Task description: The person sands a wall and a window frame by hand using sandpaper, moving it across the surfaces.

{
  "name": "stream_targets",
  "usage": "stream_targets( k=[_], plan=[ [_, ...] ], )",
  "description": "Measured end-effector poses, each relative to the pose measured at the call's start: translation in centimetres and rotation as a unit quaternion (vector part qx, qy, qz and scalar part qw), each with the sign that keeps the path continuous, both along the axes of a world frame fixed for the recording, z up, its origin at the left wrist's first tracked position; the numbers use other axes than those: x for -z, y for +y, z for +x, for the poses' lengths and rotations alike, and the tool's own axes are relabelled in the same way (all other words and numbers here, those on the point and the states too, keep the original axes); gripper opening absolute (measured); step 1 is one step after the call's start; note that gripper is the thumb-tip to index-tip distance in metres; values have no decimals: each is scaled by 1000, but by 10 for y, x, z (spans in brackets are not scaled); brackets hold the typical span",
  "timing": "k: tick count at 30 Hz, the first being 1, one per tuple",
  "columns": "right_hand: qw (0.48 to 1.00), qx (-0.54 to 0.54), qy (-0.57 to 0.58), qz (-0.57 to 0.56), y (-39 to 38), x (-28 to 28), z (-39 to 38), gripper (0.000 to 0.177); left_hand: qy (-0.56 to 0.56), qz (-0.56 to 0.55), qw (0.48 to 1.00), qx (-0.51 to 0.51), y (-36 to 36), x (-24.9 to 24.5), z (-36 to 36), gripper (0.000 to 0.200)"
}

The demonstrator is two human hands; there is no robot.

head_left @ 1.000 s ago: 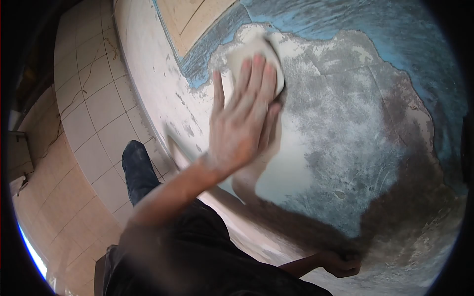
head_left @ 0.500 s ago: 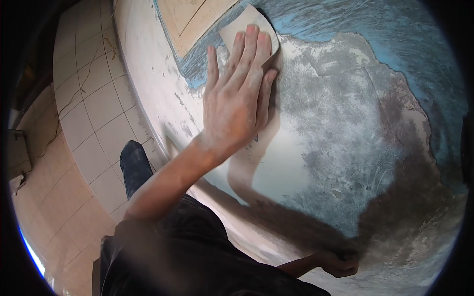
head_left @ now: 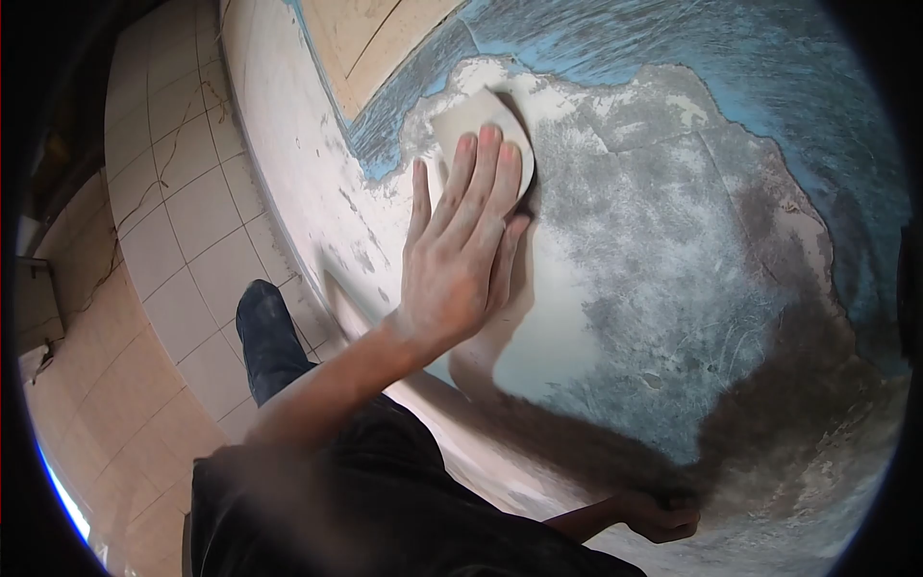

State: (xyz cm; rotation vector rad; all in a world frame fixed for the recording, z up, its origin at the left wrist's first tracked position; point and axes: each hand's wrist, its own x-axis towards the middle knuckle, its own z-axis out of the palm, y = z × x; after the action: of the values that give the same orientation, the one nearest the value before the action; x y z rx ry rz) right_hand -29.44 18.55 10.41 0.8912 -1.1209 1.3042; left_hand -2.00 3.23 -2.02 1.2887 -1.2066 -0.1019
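Observation:
My left hand lies on the wall with its fingers stretched out, back of the hand facing me, dusted white. Under the fingertips it presses a pale piece of sandpaper, whose far corner and right edge stick out past the fingers. The sandpaper rests on a whitish filled patch that turns grey and scratched toward the right. Low on the right, my right hand is curled closed close to the shadowed wall surface; whatever its fingers may hold is hidden.
Blue scuffed paint borders the patch above and to the right. A beige panel adjoins at the top. Left of the wall runs a tiled floor with a thin cord. My dark-clothed leg stands beside the wall.
My left hand has slid down the wall with the sandpaper, away from the blue edge, uncovering the patch's upper border. My right hand has stayed in place.

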Motion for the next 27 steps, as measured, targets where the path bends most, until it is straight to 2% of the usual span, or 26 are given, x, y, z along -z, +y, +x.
stream_targets(
  k=[1, 2, 5, 6, 10, 13, 17, 21, 27],
  plan=[
    [1000, -1, -2, -3, -1, 0, -1, 29, -2, 8, 1000, 16, 3, 3, -2, 49],
    [1000, -2, -3, -4, 1, 0, -1, 30, -48, -9, 999, -17, -7, 8, 3, 49],
    [999, 32, -12, 4, 2, -1, 2, 30, -48, -23, 997, -51, -27, -7, 26, 49],
    [1000, 15, -7, 7, 2, -1, 0, 30, -24, -39, 997, -59, -29, -7, 20, 49],
    [1000, -19, 3, 12, 1, -1, 0, 31, 26, -23, 999, 4, -1, 3, -6, 51],
    [1000, 0, 1, 7, 2, 1, -3, 31, -50, -21, 998, -15, -11, 7, 7, 52],
    [1000, 14, -15, 1, 1, -1, 3, 31, -16, -47, 998, -43, -30, -9, 24, 51],
    [999, 8, -33, -4, -4, -1, 8, 31, 7, 29, 999, 35, 9, -3, 3, 50],
    [999, 28, -10, 12, 1, 0, 3, 32, -22, -21, 999, -24, -18, -11, 24, 50]
  ],
)
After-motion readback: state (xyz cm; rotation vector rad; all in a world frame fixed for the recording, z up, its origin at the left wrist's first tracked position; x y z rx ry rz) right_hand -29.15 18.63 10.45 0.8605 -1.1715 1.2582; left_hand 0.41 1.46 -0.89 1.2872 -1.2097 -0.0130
